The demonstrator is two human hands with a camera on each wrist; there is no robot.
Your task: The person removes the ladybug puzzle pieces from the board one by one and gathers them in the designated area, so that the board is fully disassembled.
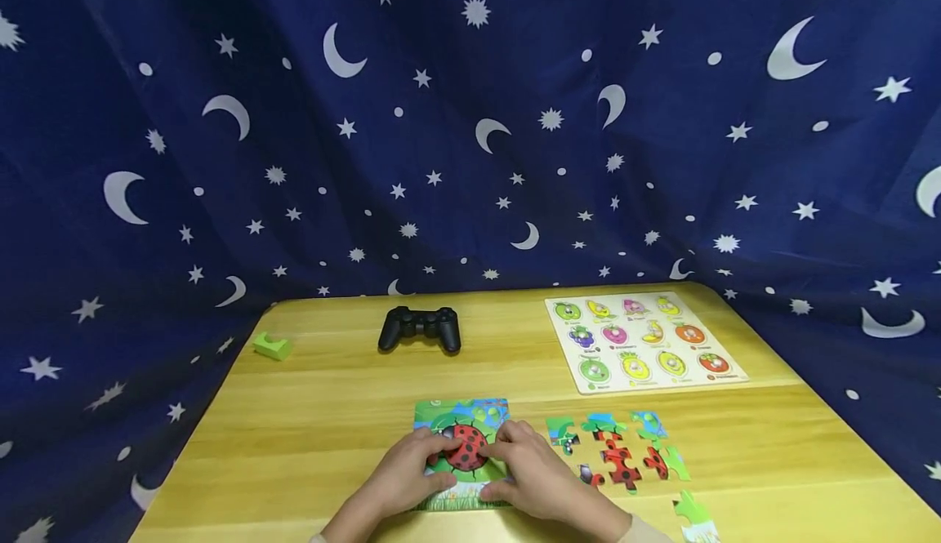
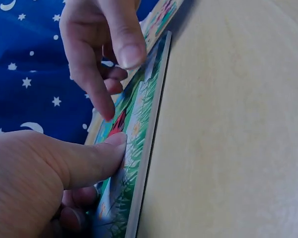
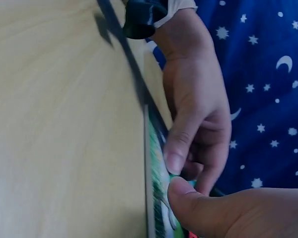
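Observation:
A jigsaw board (image 1: 478, 494) with a red ladybug picture (image 1: 466, 447) lies at the table's front, between both hands. My left hand (image 1: 403, 471) is over its left part, index finger near the ladybug's edge. In the left wrist view, the left thumb (image 2: 94, 161) lies along the printed surface near the grassy front border. From the other side comes my right hand (image 1: 532, 471), its index finger by the ladybug's right edge and its thumb lower down. Seen in the right wrist view, the right thumb (image 3: 198, 201) is over the board's edge. Some fingers are partly hidden.
Several loose ladybug jigsaw pieces (image 1: 617, 463) lie right of the board, with a green and white piece (image 1: 694, 518) nearer the front. A fruit puzzle board (image 1: 613, 367) lies at back right. Behind are a black game controller (image 1: 419, 327) and a green block (image 1: 272, 347).

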